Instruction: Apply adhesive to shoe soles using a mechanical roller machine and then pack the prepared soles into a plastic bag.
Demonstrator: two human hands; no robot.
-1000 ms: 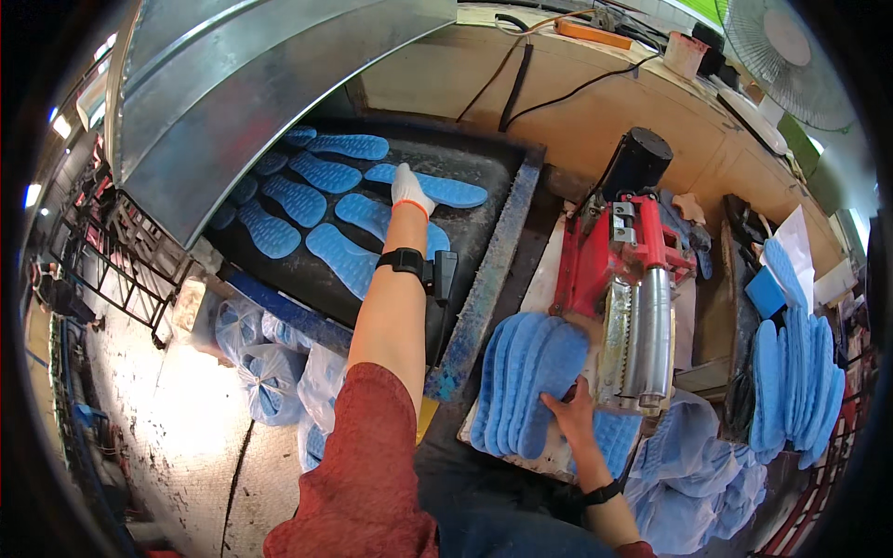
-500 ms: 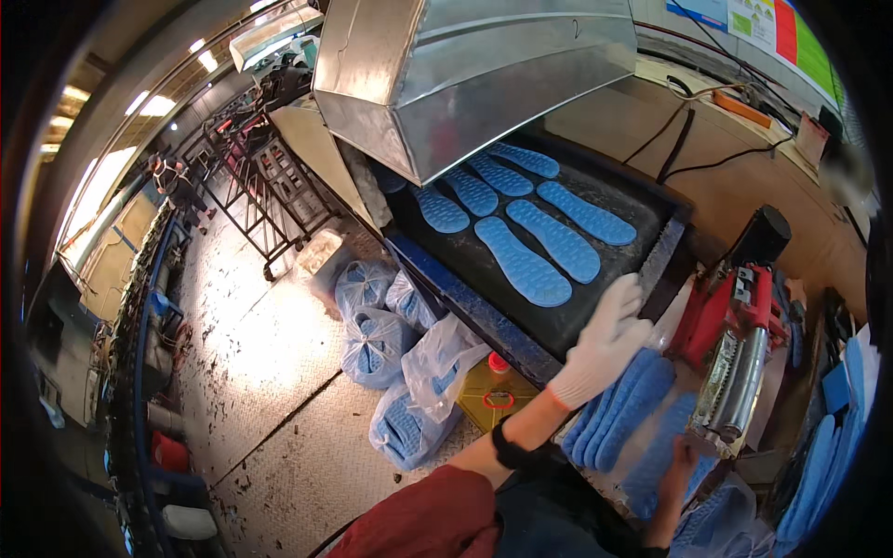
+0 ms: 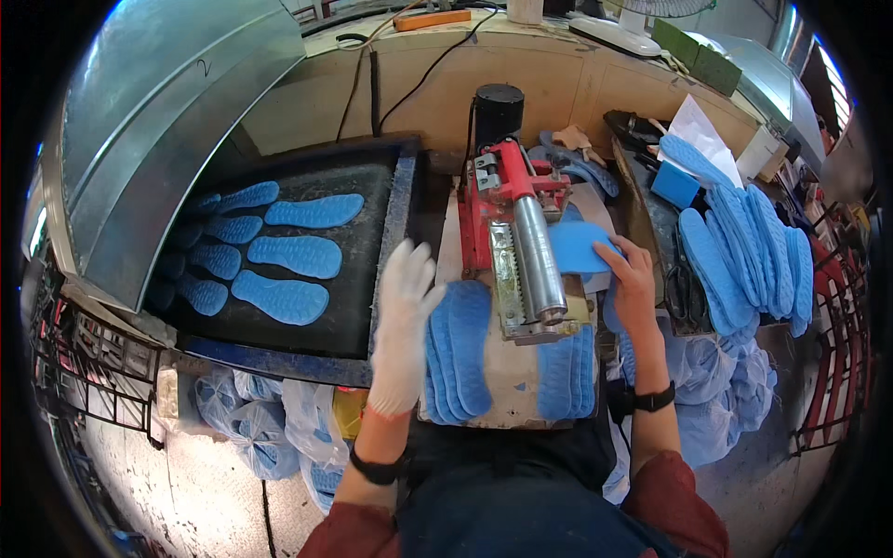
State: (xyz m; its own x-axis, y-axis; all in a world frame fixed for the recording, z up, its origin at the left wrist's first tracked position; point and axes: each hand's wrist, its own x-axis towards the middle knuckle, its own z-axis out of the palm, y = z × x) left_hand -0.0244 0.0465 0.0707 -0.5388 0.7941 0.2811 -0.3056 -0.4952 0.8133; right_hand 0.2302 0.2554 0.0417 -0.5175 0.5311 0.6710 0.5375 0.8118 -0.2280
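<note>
gripping a flat blue piece (image 3: pixel 575 246) in right fingers (image 3: pixel 621 260) beside roller (image 3: pixel 541 265). holding left fingers (image 3: pixel 419 268) apart near desk (image 3: pixel 512 386)'s left edge.

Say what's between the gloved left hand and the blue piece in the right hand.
Head view: the red machine and its silver roller stand between the left hand and the blue piece.

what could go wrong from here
The right hand holds a flat blue piece beside the metal roller, so its fingers might get pinched if they stray closer. The gloved left hand, near the overlapping blue insoles on the work board, could knock them out of line. The loosely heaped insole pile at far right might slide if bumped.
</note>
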